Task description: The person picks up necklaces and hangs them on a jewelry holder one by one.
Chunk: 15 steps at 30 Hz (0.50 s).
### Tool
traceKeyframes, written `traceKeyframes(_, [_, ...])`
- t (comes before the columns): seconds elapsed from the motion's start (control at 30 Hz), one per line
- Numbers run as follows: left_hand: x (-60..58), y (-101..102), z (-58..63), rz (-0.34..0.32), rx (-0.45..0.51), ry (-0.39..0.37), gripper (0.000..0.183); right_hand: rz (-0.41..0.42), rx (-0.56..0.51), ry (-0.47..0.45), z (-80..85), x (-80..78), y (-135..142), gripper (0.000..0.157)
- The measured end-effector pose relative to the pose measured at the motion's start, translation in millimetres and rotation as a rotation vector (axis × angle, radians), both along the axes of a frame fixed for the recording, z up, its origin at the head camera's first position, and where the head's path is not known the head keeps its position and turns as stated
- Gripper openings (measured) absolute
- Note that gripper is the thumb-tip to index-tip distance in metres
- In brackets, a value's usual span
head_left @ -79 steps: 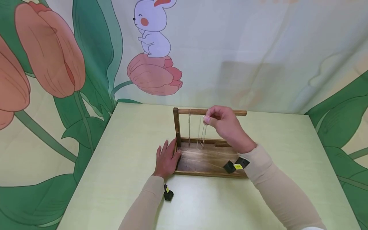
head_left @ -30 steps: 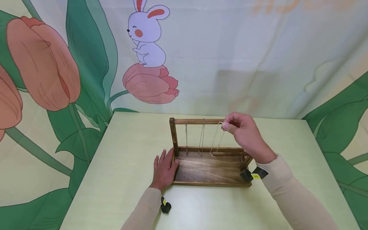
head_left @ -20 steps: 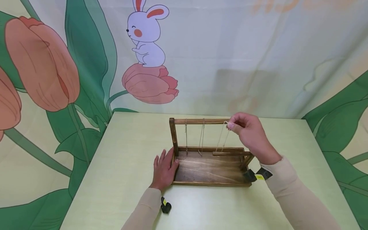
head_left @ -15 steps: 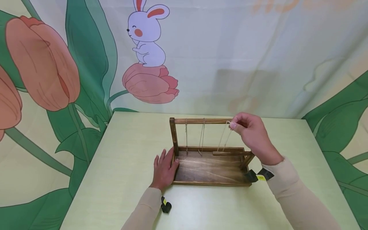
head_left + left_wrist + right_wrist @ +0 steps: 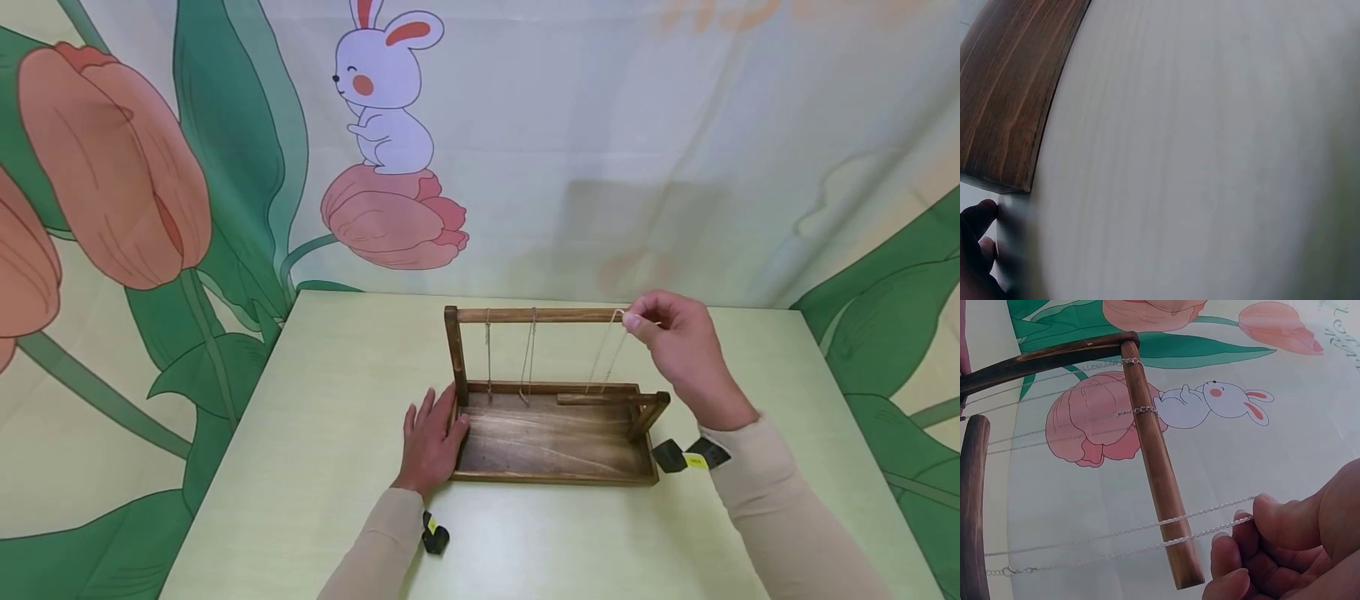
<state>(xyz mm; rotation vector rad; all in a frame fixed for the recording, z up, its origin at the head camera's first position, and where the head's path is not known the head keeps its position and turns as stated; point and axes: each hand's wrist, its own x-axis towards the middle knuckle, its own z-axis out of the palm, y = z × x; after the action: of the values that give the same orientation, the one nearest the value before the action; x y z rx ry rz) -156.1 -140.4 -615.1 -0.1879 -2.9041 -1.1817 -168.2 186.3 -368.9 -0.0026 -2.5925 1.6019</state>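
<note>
My right hand (image 5: 678,350) pinches a thin silver chain necklace (image 5: 1116,531) between thumb and index finger, near the free right end of a dark wooden jewellery stand's upper bar (image 5: 570,316). The chain's loop dangles, and its clasp shows at lower left in the right wrist view. Two more chains hang from that bar, one chain (image 5: 489,358) near the post and another chain (image 5: 528,358) further right. With fingers extended, my left hand (image 5: 431,442) rests against the left side of the stand's tray (image 5: 555,479).
A shorter, lower wooden bar (image 5: 600,400) on its own post stands at the tray's right side. The stand sits on a pale table (image 5: 337,375). Behind it hangs a cloth (image 5: 525,167) printed with tulips and a rabbit.
My right hand has moved right along the upper bar, carrying the pinched necklace toward the bar's free end. My left hand stays at the tray's left side.
</note>
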Motion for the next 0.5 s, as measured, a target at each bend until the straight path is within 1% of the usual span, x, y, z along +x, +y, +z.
traceKeyframes(0.5, [-0.9,-0.4,-2.3,-0.001,-0.001,0.007,0.061,-0.087,0.009,-0.017,-2.3,-2.3,19.1,0.021])
